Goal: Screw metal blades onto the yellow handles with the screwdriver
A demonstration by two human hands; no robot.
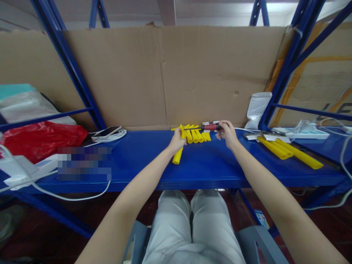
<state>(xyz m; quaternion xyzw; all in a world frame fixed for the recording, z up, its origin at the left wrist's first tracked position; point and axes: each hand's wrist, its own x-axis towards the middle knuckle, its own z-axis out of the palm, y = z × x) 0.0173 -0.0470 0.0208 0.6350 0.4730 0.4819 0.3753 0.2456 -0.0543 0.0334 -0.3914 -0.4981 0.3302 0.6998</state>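
Note:
My left hand (176, 140) is closed round a yellow plastic piece with a tube-like handle (177, 157) that slants down towards me. My right hand (227, 132) grips the end of a screwdriver (211, 127) with a red and black handle. Its shaft lies level and points left, reaching the top of the yellow piece by my left fingers; whether the tip touches a screw is too small to tell. Behind and between my hands, several yellow tubes (195, 137) lie in a row, with smaller yellow pieces (206, 136) at their right end.
On the right lie long yellow tubes (299, 152) with metal plates (268, 136), near a white power strip (310, 134). A phone (107, 133) rests on a coiled cable at left, beside a red bag (46, 137). Cardboard (192, 77) backs the blue table (137, 157) between blue posts.

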